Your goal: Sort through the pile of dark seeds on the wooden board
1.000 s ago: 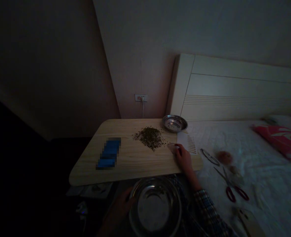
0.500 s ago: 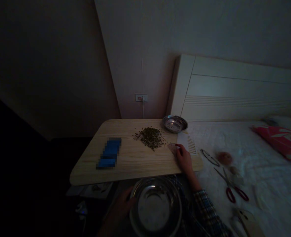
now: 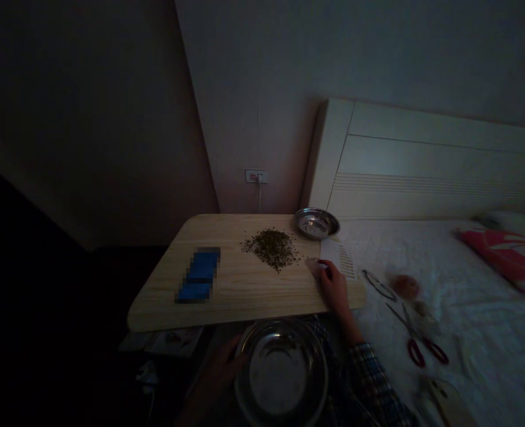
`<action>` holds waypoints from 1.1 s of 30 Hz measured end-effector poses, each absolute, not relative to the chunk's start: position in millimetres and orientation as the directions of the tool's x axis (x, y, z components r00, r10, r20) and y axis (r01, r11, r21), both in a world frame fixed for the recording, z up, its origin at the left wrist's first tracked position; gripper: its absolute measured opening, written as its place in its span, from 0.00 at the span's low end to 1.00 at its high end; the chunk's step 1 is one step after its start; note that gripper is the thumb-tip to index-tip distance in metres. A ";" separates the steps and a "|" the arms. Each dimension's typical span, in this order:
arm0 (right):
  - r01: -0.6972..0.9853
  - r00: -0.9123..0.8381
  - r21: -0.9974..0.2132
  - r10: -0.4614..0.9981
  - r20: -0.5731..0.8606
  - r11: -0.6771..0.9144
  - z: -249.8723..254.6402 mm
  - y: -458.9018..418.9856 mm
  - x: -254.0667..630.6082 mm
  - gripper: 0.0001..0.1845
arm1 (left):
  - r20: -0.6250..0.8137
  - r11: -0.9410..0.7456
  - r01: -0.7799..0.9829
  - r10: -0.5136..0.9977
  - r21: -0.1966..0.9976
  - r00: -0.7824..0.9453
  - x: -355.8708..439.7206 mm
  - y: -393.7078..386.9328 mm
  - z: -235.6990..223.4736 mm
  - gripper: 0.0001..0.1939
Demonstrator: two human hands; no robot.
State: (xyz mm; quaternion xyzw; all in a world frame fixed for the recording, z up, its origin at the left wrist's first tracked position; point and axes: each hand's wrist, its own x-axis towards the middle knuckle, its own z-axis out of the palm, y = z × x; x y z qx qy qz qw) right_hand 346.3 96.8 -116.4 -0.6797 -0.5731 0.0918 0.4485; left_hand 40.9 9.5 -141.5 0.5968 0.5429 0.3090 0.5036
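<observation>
My left hand (image 3: 226, 367) grips the left rim of a round metal basin (image 3: 277, 373), held below the near edge of the table. The thumb lies over the rim; the other fingers are hidden. My right hand (image 3: 334, 287) is closed on a thin, pale, rounded flat piece (image 3: 313, 267), whose exact kind I cannot make out. That piece rests at the tabletop, just right of a spread pile of small dark greenish grains (image 3: 271, 248). A white sheet with a row of slots (image 3: 333, 252) lies beside and beyond my right hand.
A shallow metal bowl (image 3: 317, 223) stands at the back right corner of the wooden table (image 3: 244, 302). On its left lies a blurred blue object (image 3: 199, 276). Red-handled scissors (image 3: 416, 338), a phone (image 3: 446, 400) and a pink pillow (image 3: 506, 258) lie on the bed at right.
The pale flat piece in my right hand has shifted very slightly to the right, away from the grains. My left hand and the basin stay put.
</observation>
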 end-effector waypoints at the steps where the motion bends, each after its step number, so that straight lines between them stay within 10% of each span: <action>1: 0.696 0.321 -0.716 0.864 0.388 0.063 -116.0 96.4 346.0 0.21 | -0.175 0.095 0.336 0.961 0.937 0.215 41.4 9.7 -140.5 0.20; 33: 0.673 0.295 -0.735 0.880 0.373 0.086 -120.1 96.5 348.3 0.19 | -0.192 0.132 0.273 0.960 0.953 0.204 40.2 9.3 -158.8 0.20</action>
